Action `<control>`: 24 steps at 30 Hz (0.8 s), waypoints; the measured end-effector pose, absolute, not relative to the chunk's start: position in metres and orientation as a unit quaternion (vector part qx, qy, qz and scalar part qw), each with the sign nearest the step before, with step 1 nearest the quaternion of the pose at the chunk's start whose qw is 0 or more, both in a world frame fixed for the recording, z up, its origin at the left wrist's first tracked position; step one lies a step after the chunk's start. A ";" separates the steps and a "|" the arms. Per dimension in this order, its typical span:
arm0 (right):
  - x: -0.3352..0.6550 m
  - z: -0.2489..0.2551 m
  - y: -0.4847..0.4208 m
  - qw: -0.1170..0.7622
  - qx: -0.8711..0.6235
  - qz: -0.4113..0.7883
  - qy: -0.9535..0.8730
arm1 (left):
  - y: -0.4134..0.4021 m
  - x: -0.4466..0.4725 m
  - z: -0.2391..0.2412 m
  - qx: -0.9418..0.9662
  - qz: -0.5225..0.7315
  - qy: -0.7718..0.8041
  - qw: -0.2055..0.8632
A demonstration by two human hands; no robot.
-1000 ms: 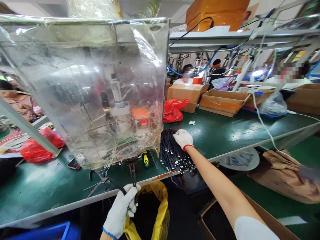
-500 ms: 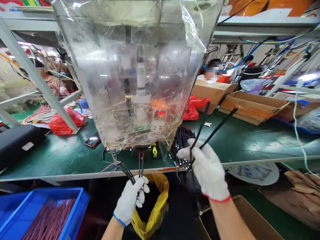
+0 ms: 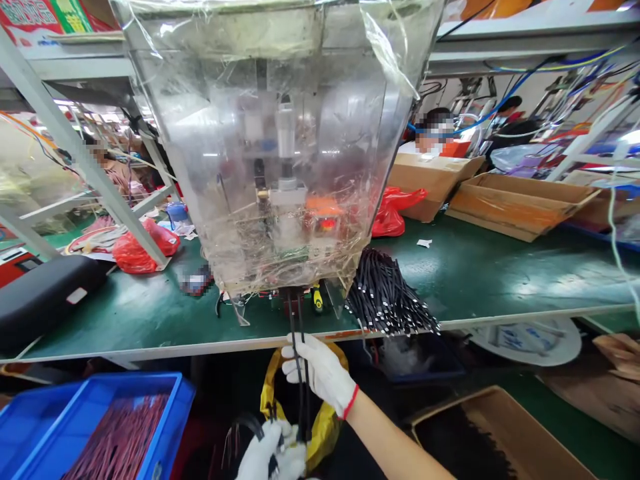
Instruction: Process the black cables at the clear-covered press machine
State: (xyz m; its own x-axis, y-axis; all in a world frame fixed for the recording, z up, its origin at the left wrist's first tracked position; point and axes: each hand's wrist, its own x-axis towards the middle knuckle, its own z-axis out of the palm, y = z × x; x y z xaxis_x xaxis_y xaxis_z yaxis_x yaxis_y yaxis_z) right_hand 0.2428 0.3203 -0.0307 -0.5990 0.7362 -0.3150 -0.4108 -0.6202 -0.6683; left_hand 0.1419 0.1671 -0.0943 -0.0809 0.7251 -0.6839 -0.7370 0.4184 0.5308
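Two thin black cables (image 3: pixel 300 393) run up from beneath my hands to the front opening at the foot of the clear-covered machine (image 3: pixel 287 220). My right hand (image 3: pixel 323 373), in a white glove with a red cuff, has its fingers around these cables just below the table edge. Lower down, at the bottom of the view, my gloved left hand (image 3: pixel 273 453) is closed on a bundle of black cables (image 3: pixel 247 421). Part of that hand is cut off by the frame. On the table right of the machine lies a big pile of black cables (image 3: pixel 387 293).
Below the edge hangs a yellow bag (image 3: pixel 327 433). A blue bin (image 3: pixel 150 427) with dark red wires stands lower left, a carton (image 3: pixel 515 427) lower right. A yellow-handled tool (image 3: pixel 317 300) lies by the machine. Cardboard boxes (image 3: pixel 520 207) and people are behind.
My right hand has moved left from beside the cable pile to below the machine's opening, bringing its two cables. My left hand has dropped lower with its bundle, away from the opening.
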 end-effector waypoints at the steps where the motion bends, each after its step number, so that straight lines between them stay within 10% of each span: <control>1: 0.240 -0.023 0.329 0.342 -0.288 0.850 -0.278 | 0.175 0.146 -0.084 -0.040 0.555 0.503 0.661; 12: 0.228 -0.002 0.368 0.247 -0.361 0.837 -0.330 | 0.222 0.161 0.002 -0.077 0.612 0.457 0.641; 24: 0.213 -0.001 0.393 0.278 -0.387 0.836 -0.274 | 0.218 0.156 -0.031 -0.109 0.626 0.450 0.628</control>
State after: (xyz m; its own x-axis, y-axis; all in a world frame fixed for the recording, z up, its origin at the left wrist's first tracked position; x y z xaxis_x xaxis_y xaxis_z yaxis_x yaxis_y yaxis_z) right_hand 0.2130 0.3929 -0.0015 -0.5465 0.6762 -0.4941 -0.2526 -0.6956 -0.6725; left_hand 0.1562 0.2175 -0.0306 -0.1880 0.6872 -0.7017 -0.8839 0.1932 0.4260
